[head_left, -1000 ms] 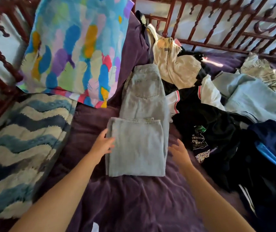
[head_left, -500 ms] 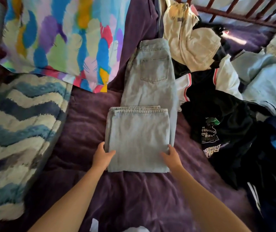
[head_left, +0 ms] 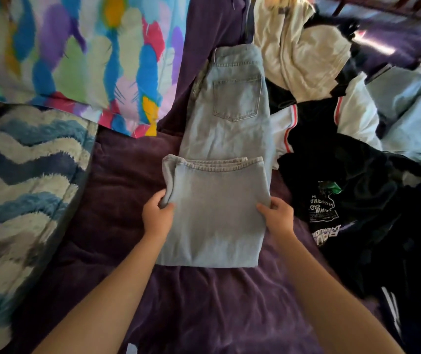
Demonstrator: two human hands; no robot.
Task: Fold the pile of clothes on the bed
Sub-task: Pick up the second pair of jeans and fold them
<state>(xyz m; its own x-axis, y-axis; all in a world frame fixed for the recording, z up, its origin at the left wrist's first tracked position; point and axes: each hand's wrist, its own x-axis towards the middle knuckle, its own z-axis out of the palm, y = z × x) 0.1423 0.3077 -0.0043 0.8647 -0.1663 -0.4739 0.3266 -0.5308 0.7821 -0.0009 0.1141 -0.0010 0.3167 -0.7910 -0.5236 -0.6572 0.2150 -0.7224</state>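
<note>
Hidden: fingers of both hands go under the side edges of the jeans (head_left: 217, 221); only the thumbs and backs of the hands show.
Cut off: pile of clothes (head_left: 362, 180) runs out of frame on the right; bed rail (head_left: 383, 8) clipped at the top right corner and blurred.
Hard to read: white print on the black tee (head_left: 324, 208) is upside down, only partly legible.
Unclear: small pale scrap at the bottom edge, cannot tell what it is.
Jeans: light denim, centre of the purple bedspread (head_left: 204, 307), legs folded up over the thighs, hems just below the back pocket, waist at the far end.
Left hand (head_left: 157, 215): grips the left edge of the folded part, thumb on top.
Right hand (head_left: 278, 217): pinches the right edge, thumb on top.
Relation: folded part lies between the two hands, near fold below the wrists.
Pile: just right of the jeans, touching them.
Left side: feather-print pillow (head_left: 89, 60), chevron blanket (head_left: 20, 175).
</note>
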